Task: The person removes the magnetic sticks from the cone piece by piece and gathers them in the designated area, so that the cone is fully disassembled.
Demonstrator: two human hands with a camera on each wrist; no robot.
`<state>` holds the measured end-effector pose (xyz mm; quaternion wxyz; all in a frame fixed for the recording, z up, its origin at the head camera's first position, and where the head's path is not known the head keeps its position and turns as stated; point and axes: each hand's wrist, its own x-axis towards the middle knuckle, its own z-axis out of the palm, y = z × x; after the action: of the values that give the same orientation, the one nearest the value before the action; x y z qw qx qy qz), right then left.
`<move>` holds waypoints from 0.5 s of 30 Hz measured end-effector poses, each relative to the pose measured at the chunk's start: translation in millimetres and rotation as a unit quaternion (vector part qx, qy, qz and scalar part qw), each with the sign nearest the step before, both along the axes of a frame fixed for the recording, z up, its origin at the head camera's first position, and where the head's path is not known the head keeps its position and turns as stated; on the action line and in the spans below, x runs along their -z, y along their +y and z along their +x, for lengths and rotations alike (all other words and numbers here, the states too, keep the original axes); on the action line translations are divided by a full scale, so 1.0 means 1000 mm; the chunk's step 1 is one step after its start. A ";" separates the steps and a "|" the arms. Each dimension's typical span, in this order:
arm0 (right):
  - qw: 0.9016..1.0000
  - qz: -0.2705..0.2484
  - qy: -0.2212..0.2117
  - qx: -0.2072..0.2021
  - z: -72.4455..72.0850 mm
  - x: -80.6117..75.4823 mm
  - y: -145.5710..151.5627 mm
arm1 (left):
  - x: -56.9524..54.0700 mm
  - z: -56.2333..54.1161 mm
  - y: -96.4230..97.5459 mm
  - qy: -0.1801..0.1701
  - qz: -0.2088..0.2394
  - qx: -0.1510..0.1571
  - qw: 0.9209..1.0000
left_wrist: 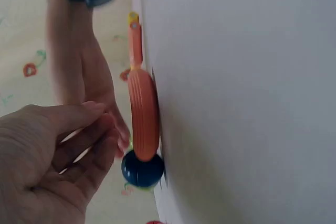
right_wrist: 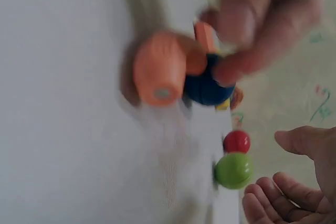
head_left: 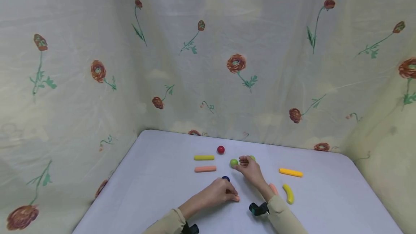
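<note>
My left hand (head_left: 216,193) is over the front part of the table, next to an orange curved stick (left_wrist: 144,114). In the left wrist view its thumb and fingers are loosely bent, apart from the stick, and nothing shows between them. A dark blue ball (left_wrist: 143,169) lies just beyond the stick's end. Farther back, my right hand (head_left: 251,172) hovers beside a green ball (head_left: 234,162); its thumb and fingers are spread apart in the right wrist view (right_wrist: 294,182). Another green ball (head_left: 252,157) is partly hidden behind that hand.
A red ball (head_left: 221,150), a yellow stick (head_left: 204,157) and a salmon stick (head_left: 205,169) lie at the back left. On the right are an orange-yellow stick (head_left: 290,172), a curved yellow stick (head_left: 288,193) and a salmon piece (head_left: 273,188) partly behind the right forearm.
</note>
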<state>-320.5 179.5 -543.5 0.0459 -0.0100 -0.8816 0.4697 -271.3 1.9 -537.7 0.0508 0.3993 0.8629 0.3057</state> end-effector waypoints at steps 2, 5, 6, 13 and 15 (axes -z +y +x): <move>1.000 0.007 0.020 -0.007 0.013 -0.006 -0.001 | -0.004 -0.003 -0.004 0.003 0.023 -0.016 1.000; 1.000 0.018 0.013 -0.019 0.035 -0.010 -0.003 | -0.008 -0.009 -0.012 0.024 0.057 -0.063 0.996; 0.999 0.024 0.007 -0.026 0.041 -0.010 -0.004 | -0.008 -0.012 -0.014 0.034 0.062 -0.078 0.994; 0.987 0.063 -0.042 -0.140 0.077 -0.005 -0.006 | 0.000 -0.026 -0.023 0.012 0.039 -0.071 0.997; 0.984 0.063 -0.042 -0.162 0.081 -0.003 -0.004 | 0.002 -0.027 -0.024 -0.014 0.037 -0.059 0.997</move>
<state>-239.5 175.2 -540.3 -0.0670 0.1159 -0.9006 0.4134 -298.7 -21.6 -539.7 0.0298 0.3454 0.8721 0.3455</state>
